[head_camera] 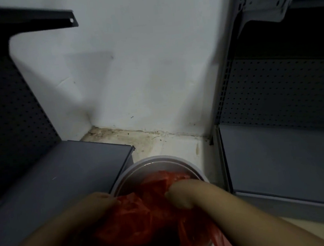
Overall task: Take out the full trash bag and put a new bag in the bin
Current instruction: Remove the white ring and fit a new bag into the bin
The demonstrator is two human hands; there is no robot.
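A round white bin (156, 162) stands on the floor between two shelf units, at the bottom centre of the view. A crumpled red plastic bag (143, 211) lies across its mouth and spills over the near right rim. My left hand (99, 203) pinches the bag's edge at the bin's left rim. My right hand (180, 193) is closed on a bunch of the bag over the middle of the bin. The inside of the bin is mostly hidden by the bag and my arms.
A grey metal shelf base (60, 173) touches the bin on the left, and another (286, 155) stands close on the right. Perforated back panels rise behind both. A white wall (133, 66) and a dirty floor strip (149, 141) lie just beyond the bin.
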